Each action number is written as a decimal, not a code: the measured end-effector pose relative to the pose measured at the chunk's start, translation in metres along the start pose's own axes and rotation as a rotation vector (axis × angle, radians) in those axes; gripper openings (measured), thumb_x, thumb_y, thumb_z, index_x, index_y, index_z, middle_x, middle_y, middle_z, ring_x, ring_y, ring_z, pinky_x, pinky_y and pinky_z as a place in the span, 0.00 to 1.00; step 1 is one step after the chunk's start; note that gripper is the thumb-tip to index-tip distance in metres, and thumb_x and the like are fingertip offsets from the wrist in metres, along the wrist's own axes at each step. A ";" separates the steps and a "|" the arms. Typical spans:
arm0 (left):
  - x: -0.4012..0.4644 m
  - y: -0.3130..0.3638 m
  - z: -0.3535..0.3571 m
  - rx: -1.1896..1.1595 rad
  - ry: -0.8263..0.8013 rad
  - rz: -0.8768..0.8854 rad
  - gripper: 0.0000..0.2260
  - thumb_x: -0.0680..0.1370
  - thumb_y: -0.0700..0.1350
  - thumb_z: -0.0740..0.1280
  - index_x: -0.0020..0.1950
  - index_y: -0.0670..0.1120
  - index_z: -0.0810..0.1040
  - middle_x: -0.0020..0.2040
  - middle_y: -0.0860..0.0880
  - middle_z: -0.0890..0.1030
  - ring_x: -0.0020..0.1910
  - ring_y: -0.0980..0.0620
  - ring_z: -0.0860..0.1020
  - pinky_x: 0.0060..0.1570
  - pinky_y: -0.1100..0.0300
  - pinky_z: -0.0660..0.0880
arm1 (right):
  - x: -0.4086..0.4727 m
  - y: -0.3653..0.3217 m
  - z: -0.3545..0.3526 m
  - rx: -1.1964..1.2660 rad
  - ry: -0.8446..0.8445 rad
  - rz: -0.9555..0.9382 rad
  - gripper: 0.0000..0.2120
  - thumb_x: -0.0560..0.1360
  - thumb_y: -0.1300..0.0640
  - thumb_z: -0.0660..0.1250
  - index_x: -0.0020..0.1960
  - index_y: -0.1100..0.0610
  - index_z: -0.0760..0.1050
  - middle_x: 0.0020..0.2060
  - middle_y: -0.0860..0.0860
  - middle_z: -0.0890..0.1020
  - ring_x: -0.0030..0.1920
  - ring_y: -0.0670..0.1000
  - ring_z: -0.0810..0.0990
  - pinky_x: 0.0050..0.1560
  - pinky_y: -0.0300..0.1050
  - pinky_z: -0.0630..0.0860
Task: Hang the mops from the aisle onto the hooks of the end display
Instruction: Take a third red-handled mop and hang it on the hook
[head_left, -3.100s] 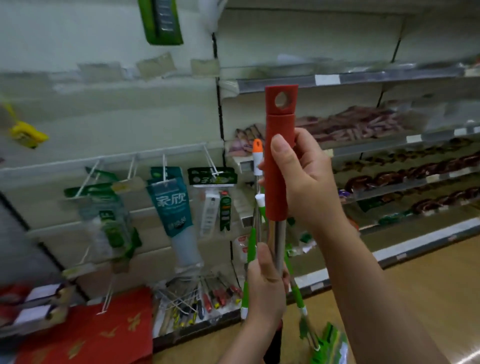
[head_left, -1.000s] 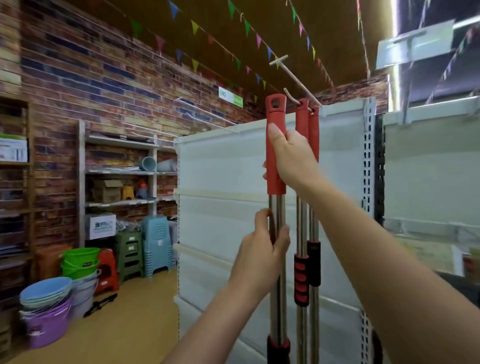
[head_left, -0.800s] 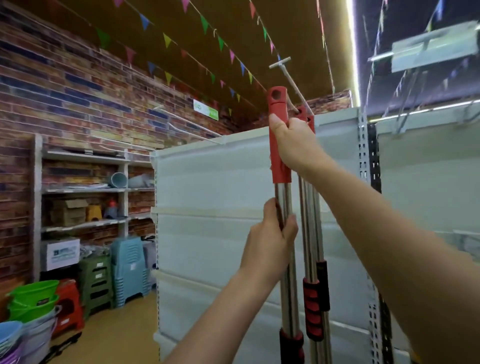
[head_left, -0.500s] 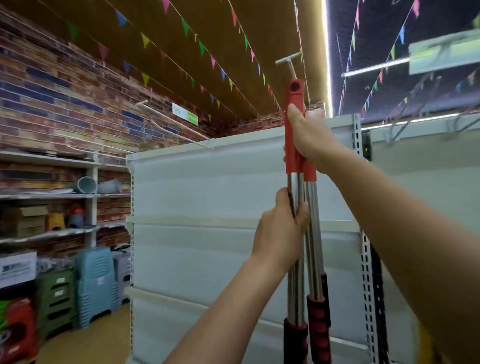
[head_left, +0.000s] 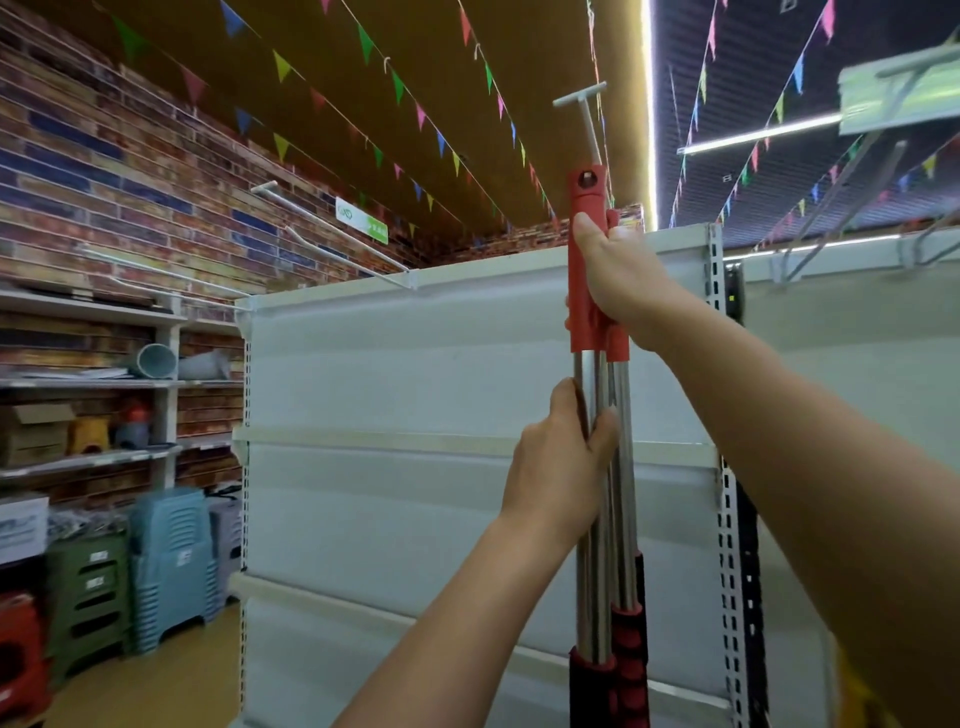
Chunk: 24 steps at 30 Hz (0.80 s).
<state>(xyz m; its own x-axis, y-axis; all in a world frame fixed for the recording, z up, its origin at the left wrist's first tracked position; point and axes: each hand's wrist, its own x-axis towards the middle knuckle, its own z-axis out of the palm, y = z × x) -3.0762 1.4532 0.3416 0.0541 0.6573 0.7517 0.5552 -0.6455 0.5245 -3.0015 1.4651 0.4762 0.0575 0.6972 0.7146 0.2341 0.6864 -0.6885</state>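
Stools (head_left: 171, 561), blue-grey and stacked, stood on the floor far left of both hands, beside a green stack (head_left: 88, 592) and below wall shelves (head_left: 104, 384) set against brick. Bare display hooks (head_left: 332, 228) jutted from the top edge of the end display (head_left: 415, 395) up and left of the hands. Left hand (head_left: 558, 467) was curled round the bare steel shaft of the held mop (head_left: 587, 384), thumb on the near side, fingers wrapped behind. Right hand (head_left: 621, 275), directly above the left, gripped the red top handle of that same mop, thumb lying up along the plastic. Hanging hole at the handle's tip sat just above the right thumb, at the foot of the T-ended hook (head_left: 587, 119); whether the hook had passed through the hole could not be told. Second mop (head_left: 621, 467) hung close behind, its shaft touching or nearly touching the held one. Perforated upright (head_left: 719, 364) ran down right of the right wrist.
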 end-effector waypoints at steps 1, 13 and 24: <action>0.001 0.000 0.002 -0.010 -0.004 -0.007 0.13 0.80 0.54 0.56 0.62 0.52 0.66 0.44 0.44 0.80 0.41 0.43 0.80 0.44 0.44 0.79 | 0.002 0.002 -0.001 -0.008 -0.005 0.009 0.15 0.79 0.43 0.51 0.40 0.51 0.64 0.44 0.58 0.74 0.51 0.62 0.79 0.57 0.63 0.76; 0.015 -0.003 0.032 -0.032 -0.027 0.004 0.15 0.80 0.55 0.54 0.62 0.49 0.67 0.42 0.46 0.78 0.40 0.45 0.78 0.40 0.51 0.76 | 0.013 0.021 -0.013 -0.108 -0.023 0.059 0.20 0.78 0.42 0.51 0.54 0.58 0.66 0.49 0.61 0.76 0.54 0.64 0.78 0.57 0.62 0.76; 0.018 -0.013 0.036 -0.054 -0.027 0.026 0.15 0.80 0.54 0.55 0.63 0.49 0.67 0.45 0.46 0.80 0.41 0.47 0.79 0.42 0.51 0.77 | 0.016 0.030 -0.016 -0.116 -0.033 0.071 0.26 0.77 0.39 0.53 0.61 0.60 0.66 0.53 0.61 0.78 0.52 0.61 0.80 0.57 0.59 0.77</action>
<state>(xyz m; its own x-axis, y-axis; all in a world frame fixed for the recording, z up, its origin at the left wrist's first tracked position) -3.0526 1.4874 0.3343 0.0904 0.6497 0.7548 0.5075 -0.6822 0.5264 -2.9783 1.4938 0.4685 0.0461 0.7508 0.6589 0.3413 0.6081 -0.7167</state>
